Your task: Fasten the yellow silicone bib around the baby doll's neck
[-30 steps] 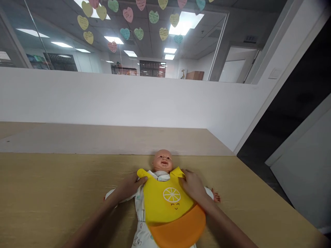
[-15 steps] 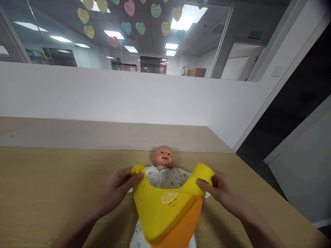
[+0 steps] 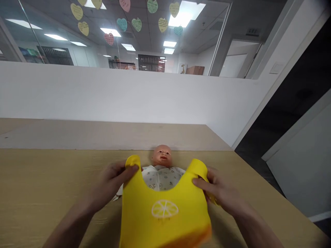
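Note:
A yellow baby bib (image 3: 165, 210) with a white lemon-slice print and an orange lower part is stretched between my two hands. My left hand (image 3: 113, 186) pinches its left neck strap between thumb and fingers. On the other side, my right hand (image 3: 219, 189) grips the right strap, whose end curls over. Behind the bib lies a baby doll (image 3: 162, 156) on its back, face up, in a white patterned outfit (image 3: 162, 177). The bib hides the doll's lower body. The orange part is blurred at the bottom edge.
The doll lies on a wooden tabletop (image 3: 64, 182), with a paler strip (image 3: 116, 134) along its back. Beyond rises a white wall (image 3: 116, 93) under a window with heart-shaped notes (image 3: 122, 24). Dark flooring (image 3: 269, 172) shows past the table's right edge.
The bib has swung flatter toward me and spread wider, so its front faces up more squarely. Both hands still hold its straps, and the right strap end now hangs behind my right hand.

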Demonstrator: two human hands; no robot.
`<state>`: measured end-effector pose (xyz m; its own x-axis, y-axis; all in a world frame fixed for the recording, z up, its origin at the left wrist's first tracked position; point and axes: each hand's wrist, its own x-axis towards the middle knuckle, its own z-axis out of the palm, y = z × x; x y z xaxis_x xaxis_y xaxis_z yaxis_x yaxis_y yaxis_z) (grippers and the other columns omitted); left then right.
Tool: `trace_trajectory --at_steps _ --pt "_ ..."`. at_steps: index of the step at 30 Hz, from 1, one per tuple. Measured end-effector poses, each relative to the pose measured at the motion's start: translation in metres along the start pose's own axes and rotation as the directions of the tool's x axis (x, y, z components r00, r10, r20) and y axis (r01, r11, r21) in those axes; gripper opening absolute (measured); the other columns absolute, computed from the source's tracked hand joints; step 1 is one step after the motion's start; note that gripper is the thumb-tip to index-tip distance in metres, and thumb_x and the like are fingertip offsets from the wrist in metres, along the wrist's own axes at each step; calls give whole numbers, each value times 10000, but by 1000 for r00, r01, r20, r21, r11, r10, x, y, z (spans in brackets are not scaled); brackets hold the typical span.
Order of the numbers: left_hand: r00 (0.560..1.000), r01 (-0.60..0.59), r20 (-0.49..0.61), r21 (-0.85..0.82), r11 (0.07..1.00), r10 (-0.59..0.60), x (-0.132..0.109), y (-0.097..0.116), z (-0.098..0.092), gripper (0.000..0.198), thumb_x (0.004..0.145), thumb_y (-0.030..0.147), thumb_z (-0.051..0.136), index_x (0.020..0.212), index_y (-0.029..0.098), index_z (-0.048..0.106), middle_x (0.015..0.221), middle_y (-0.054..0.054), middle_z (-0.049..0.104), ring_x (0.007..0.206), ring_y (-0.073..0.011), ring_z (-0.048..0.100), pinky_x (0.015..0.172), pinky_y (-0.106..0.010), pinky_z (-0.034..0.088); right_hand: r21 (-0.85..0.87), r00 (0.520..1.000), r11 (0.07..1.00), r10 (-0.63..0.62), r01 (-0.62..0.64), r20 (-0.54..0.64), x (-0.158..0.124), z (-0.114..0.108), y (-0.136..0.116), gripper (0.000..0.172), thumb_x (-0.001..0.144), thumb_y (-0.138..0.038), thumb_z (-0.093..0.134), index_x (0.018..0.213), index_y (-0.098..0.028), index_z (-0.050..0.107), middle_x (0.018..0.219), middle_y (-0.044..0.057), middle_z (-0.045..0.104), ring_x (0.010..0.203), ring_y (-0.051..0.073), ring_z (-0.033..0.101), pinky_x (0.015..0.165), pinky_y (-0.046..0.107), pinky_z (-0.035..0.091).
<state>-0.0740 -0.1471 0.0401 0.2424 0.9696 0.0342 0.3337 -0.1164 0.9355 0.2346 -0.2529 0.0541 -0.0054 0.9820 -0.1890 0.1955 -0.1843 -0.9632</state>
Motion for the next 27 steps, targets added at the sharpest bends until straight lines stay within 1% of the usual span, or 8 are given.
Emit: trace_trajectory --at_steps 2,5,11,15,18,20,23,27 --pt "1000 13 20 -29 999 -13 13 -5 1 422 754 581 587 816 177 691 570 -30 618 579 -198 617 511 -283 486 -5 999 999 -35 35 -19 33 1 8 390 784 -494 680 914 -148 555 668 -16 551 472 73 458 410 179 326" --pt "997 32 77 -101 994 -24 33 -14 6 379 781 528 585 756 155 647 592 -20 617 516 -150 585 477 -249 457 -29 996 1000 4 -7 -88 72 2 24 328 792 -415 652 919 -126 561 675 -10 561 457 68 439 393 178 312" --pt "993 62 111 -98 993 -51 79 -32 27 280 757 409 593 665 147 558 538 24 545 438 -90 502 434 -196 376 -80 992 995 53 -62 -112 117 3 46 200 805 -272 566 924 -111 574 659 0 580 477 84 472 413 176 337" --pt "989 115 95 -41 992 -111 100 -46 37 191 758 305 551 813 130 603 576 22 564 473 -100 518 444 -192 355 -140 991 988 51 -69 -127 137 1 66 197 786 -258 557 935 -129 570 627 -14 561 452 85 454 395 179 309" --pt "978 207 8 17 978 -207 108 -62 45 361 742 273 581 1076 135 579 630 17 601 519 -127 559 467 -206 380 -121 995 991 54 -65 -87 146 -3 79 239 797 -328 581 938 -135 574 619 -10 561 449 85 458 388 174 293" --pt "974 225 -13 38 974 -225 112 -75 51 487 733 278 608 1194 148 522 654 11 623 552 -147 588 498 -220 409 -74 992 993 86 -93 -92 150 -7 82 351 777 -394 633 1006 -138 559 636 -8 578 442 86 456 373 172 278" --pt "980 186 53 89 978 -191 118 -93 58 476 723 305 633 1163 143 552 685 -17 664 636 -189 638 570 -254 452 41 983 987 157 -154 -99 152 -17 76 542 715 -384 707 1164 -156 506 713 5 623 467 97 499 378 173 304" --pt "991 76 101 157 985 -93 133 -94 56 367 748 382 615 1014 131 645 866 -100 725 850 -259 670 719 -317 492 71 993 994 93 -88 -74 152 -32 56 484 747 -292 643 1205 -166 550 946 99 678 769 193 668 499 209 453"
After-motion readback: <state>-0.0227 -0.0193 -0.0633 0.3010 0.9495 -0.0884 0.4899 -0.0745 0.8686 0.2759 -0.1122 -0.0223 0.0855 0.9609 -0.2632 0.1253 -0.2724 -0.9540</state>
